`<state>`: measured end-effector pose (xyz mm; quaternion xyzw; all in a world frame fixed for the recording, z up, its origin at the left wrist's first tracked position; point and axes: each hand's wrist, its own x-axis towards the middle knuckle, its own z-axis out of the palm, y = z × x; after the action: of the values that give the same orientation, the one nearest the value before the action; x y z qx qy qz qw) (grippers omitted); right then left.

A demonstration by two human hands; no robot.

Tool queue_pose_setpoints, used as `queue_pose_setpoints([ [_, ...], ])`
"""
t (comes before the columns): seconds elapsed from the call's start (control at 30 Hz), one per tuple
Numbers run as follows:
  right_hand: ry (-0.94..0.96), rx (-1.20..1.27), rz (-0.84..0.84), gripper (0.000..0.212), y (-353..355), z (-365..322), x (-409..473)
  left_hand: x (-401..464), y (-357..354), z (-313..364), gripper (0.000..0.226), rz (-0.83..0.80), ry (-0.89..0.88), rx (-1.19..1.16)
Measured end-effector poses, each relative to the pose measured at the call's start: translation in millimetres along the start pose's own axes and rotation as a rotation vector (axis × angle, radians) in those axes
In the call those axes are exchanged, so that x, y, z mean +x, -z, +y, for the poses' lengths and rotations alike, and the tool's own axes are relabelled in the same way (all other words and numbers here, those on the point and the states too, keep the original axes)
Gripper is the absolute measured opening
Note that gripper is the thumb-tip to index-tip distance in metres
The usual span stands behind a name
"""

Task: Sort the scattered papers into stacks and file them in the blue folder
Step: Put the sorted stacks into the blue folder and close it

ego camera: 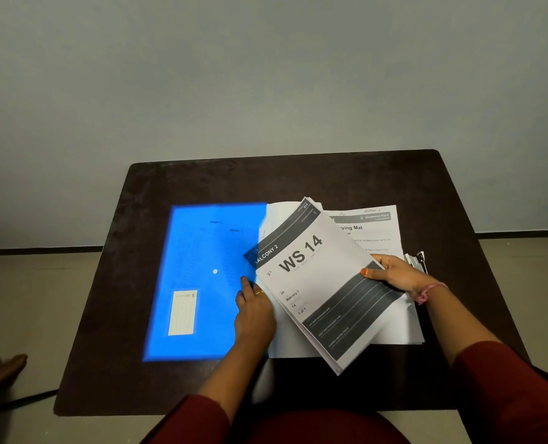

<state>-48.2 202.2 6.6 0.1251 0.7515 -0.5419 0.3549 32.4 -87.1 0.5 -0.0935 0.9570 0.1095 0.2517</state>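
Hands at a dark table (298, 181): the right hand (397, 277) grips a tilted stack of papers (323, 283) headed "WS 14" by its right edge, above more white sheets (378, 232). The left hand (253, 312) rests, fingers fairly straight, on the blue folder (202, 267), which lies flat just left of the papers
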Motion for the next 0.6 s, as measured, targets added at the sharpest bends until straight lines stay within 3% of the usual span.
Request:
queue_pose_setpoints([
  [0.17,0.064,0.041,0.072,0.029,-22.0,-10.4,11.3,-2.5,-1.2,3.6,0.056,0.114,-0.013,0.127],
  [0.6,0.206,0.022,0.251,0.046,-113.5,-10.8,14.3,-3.9,7.8,11.2,0.057,0.117,-0.005,0.164],
])
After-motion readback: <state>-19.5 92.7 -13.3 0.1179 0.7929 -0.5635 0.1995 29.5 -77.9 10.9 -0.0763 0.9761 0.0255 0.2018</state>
